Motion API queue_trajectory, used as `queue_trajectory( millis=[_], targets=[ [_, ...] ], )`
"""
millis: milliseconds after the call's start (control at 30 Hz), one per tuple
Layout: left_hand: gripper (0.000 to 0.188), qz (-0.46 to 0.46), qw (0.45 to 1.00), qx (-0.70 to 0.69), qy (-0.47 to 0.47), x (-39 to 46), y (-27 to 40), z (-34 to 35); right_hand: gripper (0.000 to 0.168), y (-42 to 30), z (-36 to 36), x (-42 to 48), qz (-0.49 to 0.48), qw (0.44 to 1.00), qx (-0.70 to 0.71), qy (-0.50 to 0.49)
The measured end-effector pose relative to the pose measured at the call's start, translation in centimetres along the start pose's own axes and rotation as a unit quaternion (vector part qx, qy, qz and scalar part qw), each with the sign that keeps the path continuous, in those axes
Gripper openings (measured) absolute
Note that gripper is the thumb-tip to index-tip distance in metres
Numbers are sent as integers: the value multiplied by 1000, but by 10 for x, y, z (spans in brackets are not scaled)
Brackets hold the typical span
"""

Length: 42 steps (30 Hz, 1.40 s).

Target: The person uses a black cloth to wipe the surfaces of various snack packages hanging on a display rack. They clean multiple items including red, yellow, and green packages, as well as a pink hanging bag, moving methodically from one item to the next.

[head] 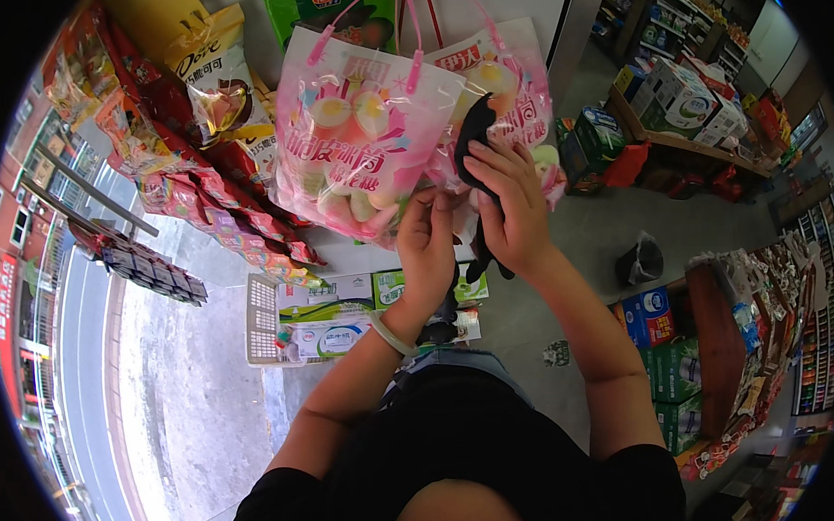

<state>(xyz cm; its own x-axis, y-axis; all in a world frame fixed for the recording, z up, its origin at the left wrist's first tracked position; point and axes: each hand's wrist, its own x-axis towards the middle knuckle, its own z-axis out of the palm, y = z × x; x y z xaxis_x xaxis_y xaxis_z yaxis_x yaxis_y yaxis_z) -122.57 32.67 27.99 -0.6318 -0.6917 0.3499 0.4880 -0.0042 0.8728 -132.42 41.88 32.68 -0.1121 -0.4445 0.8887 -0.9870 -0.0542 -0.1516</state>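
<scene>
Two pink-and-white bags of marshmallow candy with pink handles hang before me, the left bag (pixel 364 132) partly overlapping the right bag (pixel 520 78). My left hand (pixel 426 239), with a pale bangle at the wrist, is at the lower edge of the left bag, its fingers bent and thumb near the fingertips; whether it grips anything is unclear. My right hand (pixel 509 202) lies against the front of the right bag with a limp black cloth item (pixel 476 141), perhaps a glove, between its fingers and the bag. More black material hangs below, between the wrists.
Candy packets (pixel 220 83) hang at the left. Below stand milk cartons (pixel 327 300) beside a white plastic basket (pixel 261 325). A lined waste bin (pixel 640 261) stands on the floor at right, near stacked boxes (pixel 677 371) and a wooden display (pixel 715 351). A street shows at far left.
</scene>
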Motion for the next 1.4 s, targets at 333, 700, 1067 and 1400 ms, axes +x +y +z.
queue_trajectory(
  millis=[333,700,1067,1400],
  targets=[
    [18,54,998,-21,1,1,6,2,34,-13,-8,14,-45,996,-74,-30],
    [22,-85,995,-58,-1,6,31,-5,45,5,-18,-25,-16,993,-46,-106],
    [21,-133,987,-89,8,8,28,-15,45,6,-7,-81,-14,984,1,-180],
    [36,-101,992,-49,-59,12,-10,-21,21,8,-20,-133,538,749,376,90]
  ],
)
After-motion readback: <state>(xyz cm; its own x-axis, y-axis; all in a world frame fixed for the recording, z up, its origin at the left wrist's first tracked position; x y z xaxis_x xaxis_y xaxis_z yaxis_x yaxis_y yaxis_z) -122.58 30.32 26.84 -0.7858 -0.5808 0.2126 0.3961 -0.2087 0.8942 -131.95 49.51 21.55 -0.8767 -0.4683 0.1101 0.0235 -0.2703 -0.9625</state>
